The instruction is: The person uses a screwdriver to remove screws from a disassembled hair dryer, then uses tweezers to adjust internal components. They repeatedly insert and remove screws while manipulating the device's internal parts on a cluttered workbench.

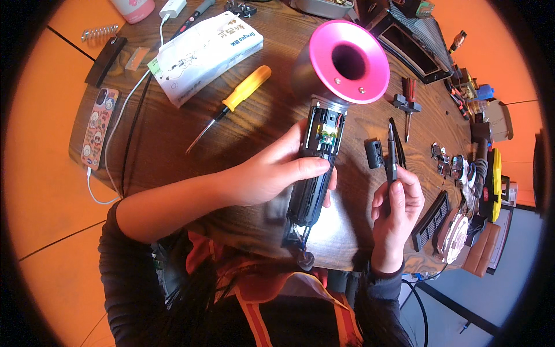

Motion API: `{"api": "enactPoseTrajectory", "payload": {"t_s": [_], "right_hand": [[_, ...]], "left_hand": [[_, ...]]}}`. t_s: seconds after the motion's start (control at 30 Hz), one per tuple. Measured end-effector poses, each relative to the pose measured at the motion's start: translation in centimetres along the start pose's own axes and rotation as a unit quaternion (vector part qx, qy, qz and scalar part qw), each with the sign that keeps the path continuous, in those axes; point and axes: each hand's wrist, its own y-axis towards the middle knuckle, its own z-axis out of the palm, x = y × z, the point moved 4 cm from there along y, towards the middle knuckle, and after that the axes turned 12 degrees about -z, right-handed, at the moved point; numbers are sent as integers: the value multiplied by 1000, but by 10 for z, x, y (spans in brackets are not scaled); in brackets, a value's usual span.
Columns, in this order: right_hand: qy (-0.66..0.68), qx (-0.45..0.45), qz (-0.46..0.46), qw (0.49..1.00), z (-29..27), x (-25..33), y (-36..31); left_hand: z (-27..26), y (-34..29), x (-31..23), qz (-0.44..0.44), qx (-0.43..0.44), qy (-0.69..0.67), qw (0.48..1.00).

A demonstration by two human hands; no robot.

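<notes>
My left hand (272, 173) is wrapped round the opened black handle (309, 191) of a hair dryer, thumb lying across its front. The dryer's head, with a bright pink ring (324, 63) round a dark hole, points up and away from me. Inside the handle's upper end a small green circuit board (328, 136) with wires is exposed. My right hand (399, 199) pinches a slim black tool (392, 153) with a narrow grey tip, held upright to the right of the handle. Next to that tip lies a short black cylindrical part (374, 154).
Left of the dryer lie a yellow-handled screwdriver (245, 89), a tissue pack (208, 55) and a phone in a patterned case (99, 130) on its white cable. A red-handled screwdriver (410, 95), a black vent-like part (431, 221) and several small parts crowd the right side.
</notes>
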Motion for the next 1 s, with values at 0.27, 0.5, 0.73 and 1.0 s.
{"api": "enactPoseTrajectory", "payload": {"t_s": [0.27, 0.5, 0.73, 1.0], "right_hand": [[-1, 7, -6, 1000, 1, 0, 1], [-16, 8, -1, 1000, 2, -1, 0], [-40, 15, -8, 999, 4, -1, 0], [-64, 12, 57, 996, 21, -14, -7]], "left_hand": [[-4, 2, -3, 67, -17, 19, 997], [-4, 3, -4, 57, -17, 24, 998], [-8, 4, -4, 54, -43, 50, 996], [-13, 4, 0, 68, -76, 53, 993]]}}
